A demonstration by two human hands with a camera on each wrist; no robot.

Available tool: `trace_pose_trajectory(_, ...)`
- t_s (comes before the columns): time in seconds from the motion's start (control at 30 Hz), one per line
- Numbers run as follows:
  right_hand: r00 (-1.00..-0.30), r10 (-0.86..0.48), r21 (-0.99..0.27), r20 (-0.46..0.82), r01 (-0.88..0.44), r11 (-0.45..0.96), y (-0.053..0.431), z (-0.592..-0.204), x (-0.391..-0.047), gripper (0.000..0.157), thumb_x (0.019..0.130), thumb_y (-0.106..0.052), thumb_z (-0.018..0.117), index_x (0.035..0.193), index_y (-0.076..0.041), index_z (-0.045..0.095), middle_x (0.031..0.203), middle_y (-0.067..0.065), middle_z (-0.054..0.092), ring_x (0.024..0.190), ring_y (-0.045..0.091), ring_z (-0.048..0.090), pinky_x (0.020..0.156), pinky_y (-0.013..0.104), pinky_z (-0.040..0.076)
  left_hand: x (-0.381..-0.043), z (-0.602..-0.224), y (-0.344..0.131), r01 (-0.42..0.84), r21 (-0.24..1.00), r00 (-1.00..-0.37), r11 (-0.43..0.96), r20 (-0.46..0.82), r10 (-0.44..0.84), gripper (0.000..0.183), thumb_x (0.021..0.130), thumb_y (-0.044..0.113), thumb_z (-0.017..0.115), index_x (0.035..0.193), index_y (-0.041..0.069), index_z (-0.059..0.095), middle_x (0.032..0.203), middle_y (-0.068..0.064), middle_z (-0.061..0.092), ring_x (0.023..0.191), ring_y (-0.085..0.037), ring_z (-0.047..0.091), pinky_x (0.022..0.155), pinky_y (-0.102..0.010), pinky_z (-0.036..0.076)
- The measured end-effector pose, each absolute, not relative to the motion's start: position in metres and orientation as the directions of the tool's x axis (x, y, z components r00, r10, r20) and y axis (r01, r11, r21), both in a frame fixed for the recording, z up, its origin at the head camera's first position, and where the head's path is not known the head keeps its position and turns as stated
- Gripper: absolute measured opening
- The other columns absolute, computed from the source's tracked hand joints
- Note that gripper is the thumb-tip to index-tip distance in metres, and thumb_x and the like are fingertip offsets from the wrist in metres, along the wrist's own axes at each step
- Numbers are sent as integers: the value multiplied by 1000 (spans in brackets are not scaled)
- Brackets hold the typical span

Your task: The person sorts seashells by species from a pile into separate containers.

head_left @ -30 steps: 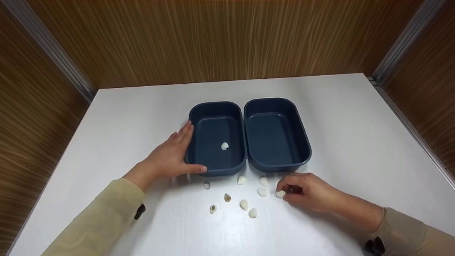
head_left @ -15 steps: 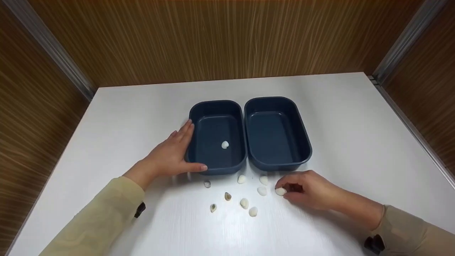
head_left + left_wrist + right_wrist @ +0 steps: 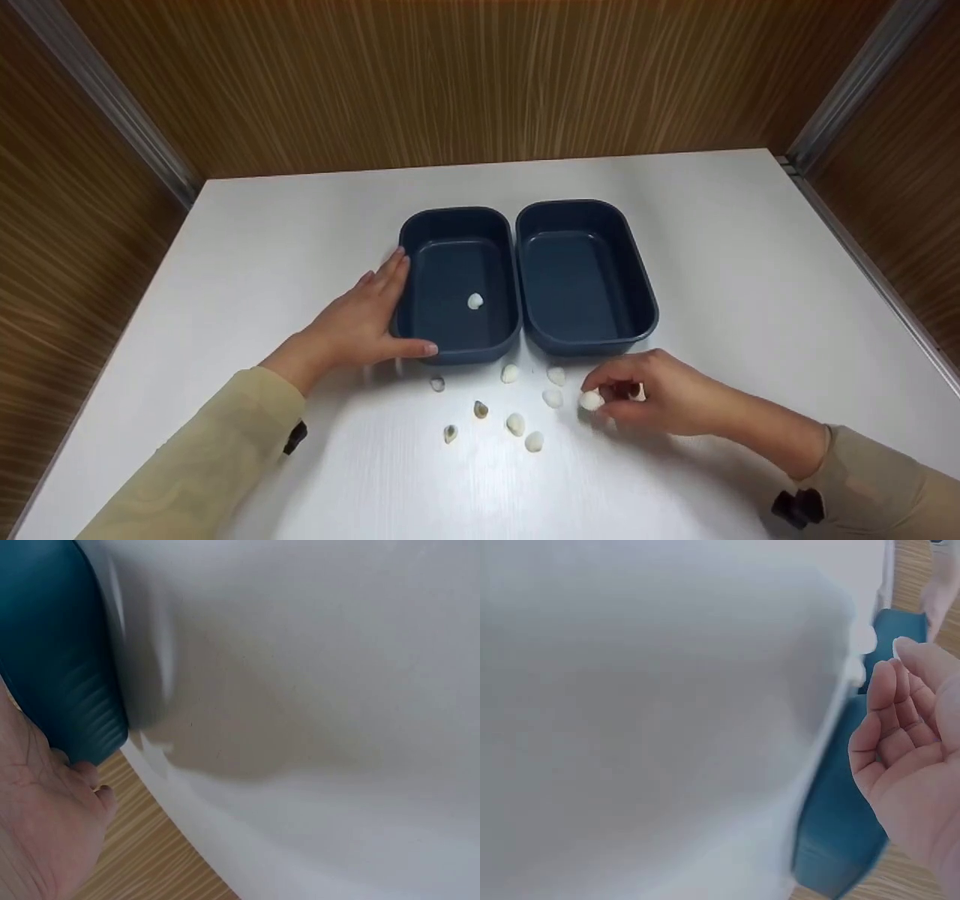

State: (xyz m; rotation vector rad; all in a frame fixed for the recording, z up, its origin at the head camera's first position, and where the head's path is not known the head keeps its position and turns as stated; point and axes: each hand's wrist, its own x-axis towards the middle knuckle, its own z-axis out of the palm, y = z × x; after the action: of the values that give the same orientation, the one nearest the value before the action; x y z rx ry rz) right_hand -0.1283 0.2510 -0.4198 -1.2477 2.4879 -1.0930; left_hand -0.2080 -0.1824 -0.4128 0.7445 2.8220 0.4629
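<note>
Here, a small rounded white seashell [image 3: 591, 401] is pinched by the curled right hand [image 3: 669, 394], presumably for precision, near a dark-blue rectangular plastic-looking tub [image 3: 570, 285]; the matching left tub [image 3: 446, 281] is braced, seemingly against sliding, by the outspread left hand [image 3: 358, 328].

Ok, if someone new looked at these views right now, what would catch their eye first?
Probably two dark-blue, round-cornered rectangular tubs side by side on the white table, the left one holding a single small white shell, with the left hand around its near left corner. Then the scatter of small white shells and brownish ones in front, where the right hand pinches another white shell at the right end.
</note>
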Motion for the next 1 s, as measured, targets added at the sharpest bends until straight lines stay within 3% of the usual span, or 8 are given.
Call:
trace_pose_trajectory(0.47, -521, -778, -602, 352, -762, 238, 219, -364, -146, 25, 94, -3, 80, 117, -12, 77, 89, -5, 70, 78, 10, 64, 69, 27, 59, -205, -417, -185, 454, 354, -855, 818, -87, 512, 136, 82, 87, 64, 170, 4, 1, 178, -9, -7, 163, -29, 10, 131, -48, 12)
trace_pose_trajectory(0.73, -602, -724, -657, 336, -701, 278, 198, -342, -174, 24, 93, -4, 82, 116, -9, 78, 92, -4, 74, 82, 13, 67, 74, 22, 58, -205, -417, -185, 452, 350, -856, 821, -90, 510, 137, 81, 88, 64, 170, 5, 0, 178, -8, -8, 163, -27, 9, 131, -47, 12)
trace_pose_trajectory(1.0, -649, -683, -685, 335, -665, 296, 168, -341, -204, 26, 93, -8, 83, 119, -9, 79, 99, -3, 75, 88, 15, 67, 80, 32, 58, -205, -417, -187, 452, 346, -854, 822, -97, 511, 137, 82, 87, 64, 170, 5, 0, 178, -9, -8, 163, -28, 9, 131, -48, 11)
